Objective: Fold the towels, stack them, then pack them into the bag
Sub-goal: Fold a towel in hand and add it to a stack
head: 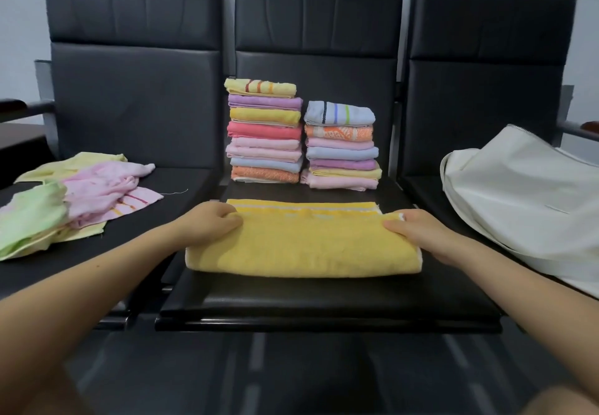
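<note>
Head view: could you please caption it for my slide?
Both hands fold a yellow towel before two stacks.

We see soft, even room light, not bright, not dark. No hard shadows; thin dark shadow only under yellow towel. Dull grey shine on black seat toward 6 o'clock. Wide lens bends picture: chair backs lean outward at 10 and 2 o'clock. Middle looks sharp. Forearms near 7 and 5 o'clock look big and blurry. White bag at 3 o'clock looks a bit smeared.
</note>
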Motion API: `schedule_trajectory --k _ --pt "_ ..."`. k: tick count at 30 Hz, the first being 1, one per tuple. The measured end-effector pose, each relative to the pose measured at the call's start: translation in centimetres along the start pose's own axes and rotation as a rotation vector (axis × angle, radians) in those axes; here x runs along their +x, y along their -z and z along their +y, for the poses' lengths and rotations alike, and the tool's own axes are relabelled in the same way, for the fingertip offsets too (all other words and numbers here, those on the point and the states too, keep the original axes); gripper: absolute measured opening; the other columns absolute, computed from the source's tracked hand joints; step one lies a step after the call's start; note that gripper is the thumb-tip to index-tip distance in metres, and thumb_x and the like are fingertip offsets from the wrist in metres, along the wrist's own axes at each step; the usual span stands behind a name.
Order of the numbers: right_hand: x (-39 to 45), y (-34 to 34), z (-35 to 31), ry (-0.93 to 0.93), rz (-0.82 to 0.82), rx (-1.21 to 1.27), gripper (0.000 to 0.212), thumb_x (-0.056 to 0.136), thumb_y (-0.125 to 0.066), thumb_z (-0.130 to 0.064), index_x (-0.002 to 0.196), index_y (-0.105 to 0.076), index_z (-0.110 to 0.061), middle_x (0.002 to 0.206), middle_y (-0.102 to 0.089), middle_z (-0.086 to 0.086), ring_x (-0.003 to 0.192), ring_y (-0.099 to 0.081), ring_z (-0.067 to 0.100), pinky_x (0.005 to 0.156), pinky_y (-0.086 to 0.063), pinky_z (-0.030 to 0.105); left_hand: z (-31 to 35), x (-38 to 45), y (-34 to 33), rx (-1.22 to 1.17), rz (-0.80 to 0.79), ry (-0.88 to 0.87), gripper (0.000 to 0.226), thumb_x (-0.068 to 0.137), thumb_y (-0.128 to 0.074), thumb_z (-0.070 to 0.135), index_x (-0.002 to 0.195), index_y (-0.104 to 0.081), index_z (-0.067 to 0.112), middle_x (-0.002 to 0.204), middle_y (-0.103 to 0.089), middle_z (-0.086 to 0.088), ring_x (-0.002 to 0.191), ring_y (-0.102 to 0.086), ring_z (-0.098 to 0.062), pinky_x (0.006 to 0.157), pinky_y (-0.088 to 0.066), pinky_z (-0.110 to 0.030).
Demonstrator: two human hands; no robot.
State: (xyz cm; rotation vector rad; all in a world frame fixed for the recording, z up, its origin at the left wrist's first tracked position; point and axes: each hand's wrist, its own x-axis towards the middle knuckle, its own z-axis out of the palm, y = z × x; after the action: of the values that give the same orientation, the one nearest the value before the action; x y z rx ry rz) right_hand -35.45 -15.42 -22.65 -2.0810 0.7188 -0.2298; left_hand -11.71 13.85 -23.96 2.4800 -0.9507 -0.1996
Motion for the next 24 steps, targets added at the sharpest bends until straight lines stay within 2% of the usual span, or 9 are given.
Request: schedule_trajectory --k 3,5,6,8,11,16,20,22,24 --pt "1.3 -0.4 -0.3 0.004 0.085 -0.040 0.038 0.095 -0.055 -0.022 0.112 -0.058 0.012 0.111 -0.061 0.026 0.091 -0.062 0.028 0.084 -0.048 0.043 -0.2 1.0 0.3 0.017 0.052 -0.016 0.035 0.095 -0.051 0.029 0.082 -0.059 -0.003 0.070 -0.049 -0.002 0.066 -0.046 -0.015 0.062 -0.036 -0.030" --pt "2.5 -0.7 -0.8 0.014 0.148 -0.052 0.033 0.094 -0.054 -0.022 0.090 -0.055 0.011 0.092 -0.052 0.033 0.077 -0.048 0.022 0.072 -0.043 0.042 -0.2 2.1 0.6 0.025 0.085 -0.032 0.030 0.095 -0.051 0.028 0.083 -0.064 0.004 0.073 -0.056 0.000 0.070 -0.051 -0.015 0.065 -0.039 -0.030" --pt "3.2 -0.9 -1.1 0.022 0.179 -0.060 0.029 0.093 -0.054 -0.021 0.075 -0.047 0.000 0.077 -0.042 0.025 0.072 -0.040 0.019 0.065 -0.036 0.038 -0.1 2.6 0.8 0.037 0.111 -0.041 0.025 0.096 -0.051 0.027 0.085 -0.066 0.009 0.079 -0.061 0.002 0.076 -0.055 -0.014 0.068 -0.042 -0.030" --pt "4.9 -1.2 -1.2 0.061 0.244 -0.060 0.033 0.092 -0.052 -0.017 0.066 -0.031 -0.017 0.067 -0.029 0.005 0.064 -0.029 0.016 0.058 -0.022 0.034 -0.2 3.9 0.8 0.051 0.183 -0.050 0.018 0.096 -0.051 0.025 0.092 -0.067 0.019 0.088 -0.063 0.006 0.086 -0.057 -0.015 0.072 -0.042 -0.029" --pt "7.2 -1.7 -0.9 0.083 0.351 -0.102 0.032 0.090 -0.050 -0.015 0.066 -0.028 -0.018 0.064 -0.026 0.000 0.061 -0.026 0.016 0.059 -0.019 0.034 -0.4 5.7 0.3 0.033 0.287 -0.058 0.015 0.096 -0.052 0.024 0.092 -0.066 0.023 0.088 -0.063 0.007 0.087 -0.058 -0.015 0.070 -0.042 -0.030" --pt "10.5 -2.3 -0.5 0.035 0.443 -0.226 0.031 0.096 -0.046 -0.021 0.066 -0.039 -0.016 0.068 -0.042 0.000 0.061 -0.040 0.016 0.053 -0.026 0.030 -0.8 8.7 -0.8 0.043 0.380 -0.039 0.020 0.095 -0.050 0.023 0.089 -0.068 0.014 0.085 -0.067 -0.001 0.080 -0.060 -0.021 0.070 -0.049 -0.042" --pt "12.5 -3.1 -0.1 -0.029 0.448 -0.353 0.018 0.098 -0.044 -0.023 0.090 -0.057 -0.014 0.086 -0.057 0.003 0.078 -0.054 0.021 0.056 -0.036 0.030 -1.7 10.8 -1.8 0.074 0.365 -0.033 0.020 0.094 -0.050 0.023 0.091 -0.069 0.017 0.089 -0.066 0.001 0.083 -0.060 -0.019 0.069 -0.049 -0.039" --pt "13.4 -3.7 0.1 -0.099 0.412 -0.463 0.019 0.098 -0.043 -0.021 0.105 -0.059 -0.013 0.100 -0.060 0.005 0.091 -0.058 0.023 0.066 -0.045 0.032 -2.2 11.5 -2.4 0.107 0.321 0.000 0.020 0.095 -0.049 0.021 0.096 -0.069 0.022 0.096 -0.063 0.004 0.089 -0.057 -0.017 0.071 -0.046 -0.034" --pt "14.0 -4.4 0.2 -0.144 0.369 -0.572 0.025 0.095 -0.044 -0.018 0.115 -0.058 -0.013 0.114 -0.057 0.007 0.106 -0.054 0.026 0.077 -0.049 0.035 -2.6 12.0 -3.1 0.177 0.273 0.026 0.024 0.096 -0.046 0.022 0.102 -0.069 0.025 0.103 -0.057 0.002 0.099 -0.054 -0.019 0.077 -0.047 -0.037"
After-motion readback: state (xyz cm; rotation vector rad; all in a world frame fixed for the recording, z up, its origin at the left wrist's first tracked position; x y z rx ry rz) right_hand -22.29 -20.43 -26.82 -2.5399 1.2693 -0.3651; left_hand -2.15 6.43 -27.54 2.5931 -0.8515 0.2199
